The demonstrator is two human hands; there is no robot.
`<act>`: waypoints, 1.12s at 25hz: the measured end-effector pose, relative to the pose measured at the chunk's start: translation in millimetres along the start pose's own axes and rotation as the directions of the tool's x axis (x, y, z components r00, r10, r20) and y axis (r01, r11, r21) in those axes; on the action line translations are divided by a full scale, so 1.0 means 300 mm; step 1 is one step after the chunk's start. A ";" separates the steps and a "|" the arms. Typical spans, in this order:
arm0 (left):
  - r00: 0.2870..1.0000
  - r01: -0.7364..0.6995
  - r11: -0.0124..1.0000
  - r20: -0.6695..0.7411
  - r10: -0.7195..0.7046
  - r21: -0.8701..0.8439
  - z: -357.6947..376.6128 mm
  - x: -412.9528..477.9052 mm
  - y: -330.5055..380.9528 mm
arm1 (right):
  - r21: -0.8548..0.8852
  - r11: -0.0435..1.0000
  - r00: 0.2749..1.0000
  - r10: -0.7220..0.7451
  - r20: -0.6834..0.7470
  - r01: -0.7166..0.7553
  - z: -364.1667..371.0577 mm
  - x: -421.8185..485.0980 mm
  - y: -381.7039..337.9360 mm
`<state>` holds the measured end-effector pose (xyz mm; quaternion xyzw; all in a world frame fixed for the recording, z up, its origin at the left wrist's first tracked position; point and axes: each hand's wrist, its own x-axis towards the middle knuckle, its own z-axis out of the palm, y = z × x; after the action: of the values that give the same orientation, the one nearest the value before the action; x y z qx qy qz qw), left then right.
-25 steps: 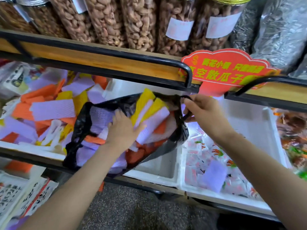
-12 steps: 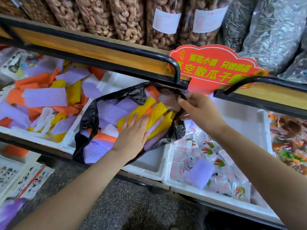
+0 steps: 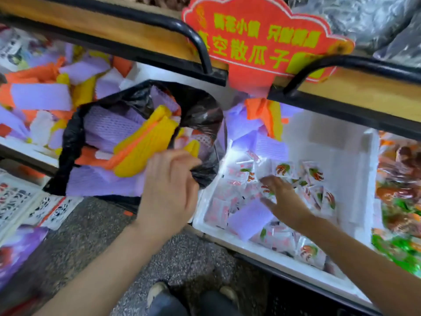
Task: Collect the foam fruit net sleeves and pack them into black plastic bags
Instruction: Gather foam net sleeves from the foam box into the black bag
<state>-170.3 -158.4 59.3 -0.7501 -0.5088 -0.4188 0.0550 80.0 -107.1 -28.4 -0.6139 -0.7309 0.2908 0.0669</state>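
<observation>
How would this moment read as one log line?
left hand grips black bag | right hand open, by purple sleeve in white box

Bare forearms (image 3: 102,258), dark trousers (image 3: 169,305), pale-toed shoes (image 3: 156,291).

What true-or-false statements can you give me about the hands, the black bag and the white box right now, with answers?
1. The left hand grips the black plastic bag at its rim. True.
2. The right hand holds an orange sleeve. False: it is open, reaching over the small snack packets.
3. A purple foam net sleeve lies in the white foam box. True.
4. The bag is empty. False: it holds purple, yellow and orange foam sleeves.
</observation>
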 end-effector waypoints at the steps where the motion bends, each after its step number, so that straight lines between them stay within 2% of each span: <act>1: 0.996 -0.045 0.999 0.081 0.046 -0.024 0.056 -0.032 0.032 | -0.079 0.997 0.995 -0.004 0.099 0.012 0.039 -0.002 0.054; 3: 0.932 -0.092 0.995 0.348 0.099 -0.036 0.201 -0.104 0.078 | -0.134 0.990 0.978 -0.010 0.208 0.038 0.106 -0.003 0.126; 4: 0.868 -0.049 0.999 0.494 0.047 -0.008 0.280 -0.143 0.090 | -0.132 0.990 0.972 -0.017 0.233 0.049 0.132 -0.001 0.149; 5: 0.787 0.056 0.998 0.614 -0.065 0.034 0.353 -0.179 0.102 | -0.117 0.992 0.968 -0.017 0.249 0.048 0.158 0.003 0.171; 7: 0.558 0.322 0.934 0.766 -0.318 0.153 0.481 -0.234 0.105 | -0.023 1.000 0.967 0.010 0.253 -0.005 0.193 0.017 0.207; 9: 0.360 0.457 0.860 0.837 -0.412 0.227 0.576 -0.271 0.091 | 0.082 0.996 0.975 0.008 0.220 -0.026 0.209 0.023 0.233; 10: 0.306 0.500 0.835 0.856 -0.417 0.228 0.612 -0.284 0.081 | 0.117 0.993 0.981 -0.011 0.194 -0.012 0.207 0.024 0.241; 12: 0.286 0.584 0.790 0.863 -0.415 0.186 0.664 -0.293 0.067 | 0.180 0.983 0.989 -0.058 0.134 0.033 0.178 0.036 0.252; 14: 0.386 0.684 0.723 0.792 -0.473 0.099 0.683 -0.279 0.057 | 0.204 0.973 0.990 -0.126 0.071 0.109 0.128 0.076 0.267; 16: 0.507 0.755 0.656 0.647 -0.569 -0.015 0.678 -0.229 0.048 | 0.160 0.970 0.983 -0.178 -0.047 0.183 0.076 0.150 0.288; 18: 0.547 0.796 0.598 0.533 -0.646 -0.092 0.687 -0.175 0.031 | 0.088 0.981 0.970 -0.153 -0.187 0.172 0.032 0.256 0.306; 20: 0.522 0.839 0.525 0.479 -0.705 -0.143 0.713 -0.143 0.006 | -0.016 0.993 0.970 -0.117 -0.212 0.116 0.009 0.369 0.322; 24: 0.442 0.897 0.395 0.452 -0.775 -0.200 0.773 -0.127 -0.020 | -0.182 0.983 0.994 -0.021 -0.104 0.002 0.047 0.537 0.367; 28: 0.375 0.927 0.310 0.455 -0.808 -0.213 0.817 -0.129 -0.038 | -0.284 0.958 0.952 -0.055 -0.302 -0.035 0.087 0.573 0.369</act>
<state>-44.4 -56.1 -128.8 -0.3903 -0.7272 -0.3784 -0.4190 122.4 53.4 -150.5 -0.6508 -0.7491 0.0831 0.0917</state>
